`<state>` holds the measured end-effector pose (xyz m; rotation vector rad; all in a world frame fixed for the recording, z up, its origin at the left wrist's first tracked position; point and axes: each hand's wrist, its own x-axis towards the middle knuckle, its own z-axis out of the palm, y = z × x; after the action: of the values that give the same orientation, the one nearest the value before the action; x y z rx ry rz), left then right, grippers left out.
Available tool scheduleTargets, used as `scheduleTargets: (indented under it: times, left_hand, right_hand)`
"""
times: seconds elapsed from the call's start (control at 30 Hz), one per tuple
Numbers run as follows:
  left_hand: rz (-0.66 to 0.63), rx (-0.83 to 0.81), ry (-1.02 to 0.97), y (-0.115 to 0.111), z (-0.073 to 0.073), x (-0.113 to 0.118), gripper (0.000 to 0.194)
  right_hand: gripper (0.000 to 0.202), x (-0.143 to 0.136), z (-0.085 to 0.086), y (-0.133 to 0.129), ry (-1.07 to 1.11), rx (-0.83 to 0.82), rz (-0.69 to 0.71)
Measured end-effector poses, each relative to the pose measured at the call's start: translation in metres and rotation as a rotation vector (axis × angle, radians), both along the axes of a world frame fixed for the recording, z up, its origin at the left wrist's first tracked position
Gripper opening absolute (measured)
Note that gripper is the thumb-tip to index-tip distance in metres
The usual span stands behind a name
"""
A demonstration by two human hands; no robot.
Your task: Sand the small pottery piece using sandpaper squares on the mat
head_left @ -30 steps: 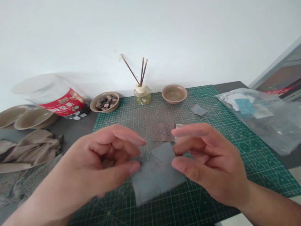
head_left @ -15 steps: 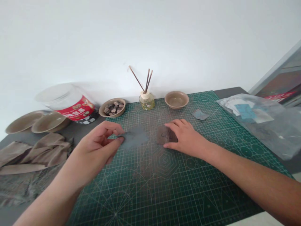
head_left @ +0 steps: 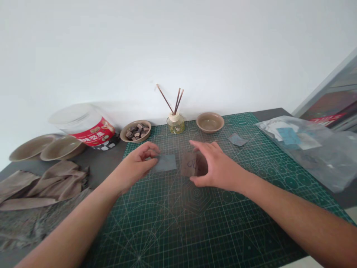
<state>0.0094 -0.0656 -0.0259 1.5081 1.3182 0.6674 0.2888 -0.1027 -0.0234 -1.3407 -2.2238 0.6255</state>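
A thin grey-blue square sheet (head_left: 166, 163) lies flat or nearly so over the green cutting mat (head_left: 164, 230), its left edge pinched between the thumb and fingers of my left hand (head_left: 139, 162). Just right of it is a brown translucent square piece (head_left: 189, 164) with dark markings. My right hand (head_left: 216, 163) curves around the right side of that piece, thumb and index finger spread wide apart, and grips nothing that shows. A small patterned square packet (head_left: 237, 139) lies farther back on the mat.
Along the wall stand a bowl of small blocks (head_left: 135, 131), a reed diffuser (head_left: 176, 123) and a tan bowl (head_left: 210, 122). A big jar (head_left: 92, 130), two bowls (head_left: 63, 148) and brown cloth (head_left: 52, 180) are left. A plastic bag (head_left: 315, 156) lies right.
My left hand has moved right and away from me, and the grey-blue sheet has come down flatter. My right hand's fingers have spread, and the brown piece sits slightly farther left.
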Motion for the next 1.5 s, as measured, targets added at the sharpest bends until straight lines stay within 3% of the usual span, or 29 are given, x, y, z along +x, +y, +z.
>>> scheduleTargets:
  times: [0.13, 0.23, 0.37, 0.47, 0.6, 0.73, 0.9, 1.03, 1.13, 1.2, 1.3, 1.43, 1.5]
  left_hand:
    - [0.021, 0.112, 0.002, -0.005, 0.001, 0.003, 0.034]
    - [-0.009, 0.266, 0.182, -0.019, 0.009, 0.002, 0.035]
    - [-0.177, 0.591, 0.392, -0.032, 0.017, -0.001, 0.027]
    - [-0.151, 0.727, 0.459, -0.031, 0.009, -0.004, 0.025]
    - [-0.084, 0.78, 0.627, -0.024, -0.009, -0.004, 0.022]
    - [-0.269, 0.679, 0.747, -0.023, -0.016, 0.001, 0.02]
    - [-0.39, 0.579, 0.594, -0.025, -0.01, 0.003, 0.032]
    - [-0.337, 0.495, 0.345, -0.035, -0.001, 0.014, 0.048]
    - [-0.306, 0.226, 0.05, -0.048, 0.005, 0.035, 0.051]
    - [-0.215, 0.081, -0.125, -0.054, 0.007, 0.049, 0.039]
    - [-0.108, 0.009, -0.336, -0.056, 0.006, 0.063, 0.026]
    - [-0.032, -0.054, -0.494, -0.051, -0.004, 0.065, 0.037]
    - [-0.032, -0.035, -0.488, -0.05, -0.007, 0.064, 0.033]
  right_hand:
    - [0.091, 0.002, -0.011, 0.001, -0.029, 0.08, -0.027]
    - [0.087, 0.0, -0.019, 0.003, -0.096, 0.107, -0.024]
    - [0.075, 0.007, -0.015, -0.001, -0.153, 0.169, -0.03]
    - [0.062, 0.027, -0.011, -0.013, -0.234, 0.201, -0.092]
    - [0.056, 0.054, -0.02, -0.031, -0.335, 0.146, -0.151]
    - [0.044, 0.061, -0.028, -0.038, -0.296, 0.125, -0.132]
    - [0.01, 0.056, -0.012, -0.038, -0.094, 0.028, -0.15]
    - [0.008, 0.035, 0.011, -0.043, 0.111, -0.05, -0.153]
    - [0.01, 0.006, 0.019, -0.044, 0.125, -0.011, -0.039]
    - [0.012, -0.011, 0.017, -0.041, 0.12, 0.008, 0.043]
    - [0.015, -0.025, 0.006, -0.034, 0.144, 0.014, 0.075]
    - [0.03, -0.024, -0.009, -0.026, 0.241, -0.015, 0.013]
    - [0.036, -0.022, -0.012, -0.024, 0.297, -0.087, -0.019]
